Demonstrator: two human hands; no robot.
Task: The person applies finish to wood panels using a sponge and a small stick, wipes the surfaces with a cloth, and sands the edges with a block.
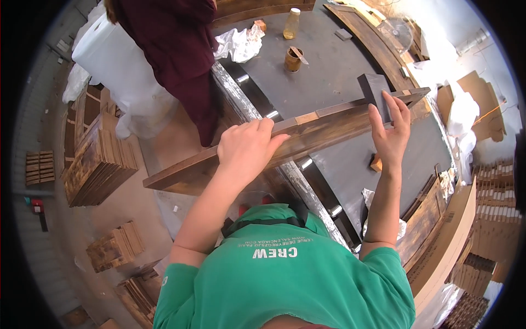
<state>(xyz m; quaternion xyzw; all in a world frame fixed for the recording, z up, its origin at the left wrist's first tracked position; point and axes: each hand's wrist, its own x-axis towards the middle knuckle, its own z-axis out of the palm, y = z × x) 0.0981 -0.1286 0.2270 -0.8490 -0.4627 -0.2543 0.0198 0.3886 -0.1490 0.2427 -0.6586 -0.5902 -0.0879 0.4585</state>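
Observation:
A long brown wooden panel (329,131) stands on its edge across the dark work table, its left end jutting out past the table. My left hand (246,148) is closed over the panel's upper edge, left of the middle, with the thumb pointing right along it. In my right hand (393,129) is a black sanding block (375,90), pressed against the panel's top edge near its right end. My thumb and fingers hold the block from its near side. A paler bare patch (307,117) shows on the panel's top edge between my hands.
On the table (334,71) stand a brown-stained can (293,60) with a flat tool across it and a glass bottle (291,24). Crumpled white cloth (240,44) lies nearby. A person in dark red (170,49) stands at the far left. Stacked boards (104,159) sit on the floor.

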